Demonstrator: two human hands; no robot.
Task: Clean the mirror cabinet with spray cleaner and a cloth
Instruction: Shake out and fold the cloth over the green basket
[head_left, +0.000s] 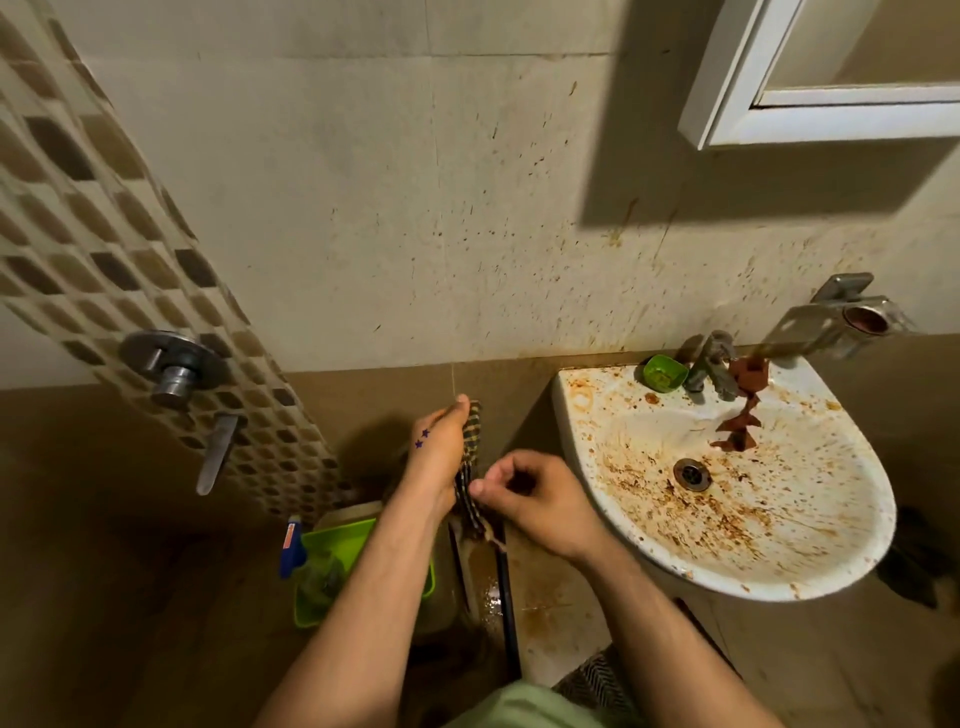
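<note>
Cloth (471, 434): dark, striped, held off the floor between both hands, just left of the sink's (571, 415) left rim and in front of the brown lower wall.

Left hand (439, 457): fingers curled round the cloth's upper part, back of the hand to the camera. Right hand (535, 499): thumb and forefinger pinch the cloth lower down, the other fingers curled in. Hands close together with the cloth running between them. Its lower end hangs below the right hand and is hard to make out against the dark pipes.

Spray bottle (292, 545): stands at the left edge of a green tub (337, 538) on the floor, below and left of the left hand, well apart from it. Blue and white head is clear, but the body is dim and the left forearm covers part of the tub.

Mirror cabinet (737, 78): high on the wall above the sink, well apart from both hands. Only its lower left corner shows, the rest cut off by the frame's top and right edges.

Sink basin heavily spattered brown. Tap (709, 364) at its back rim.
</note>
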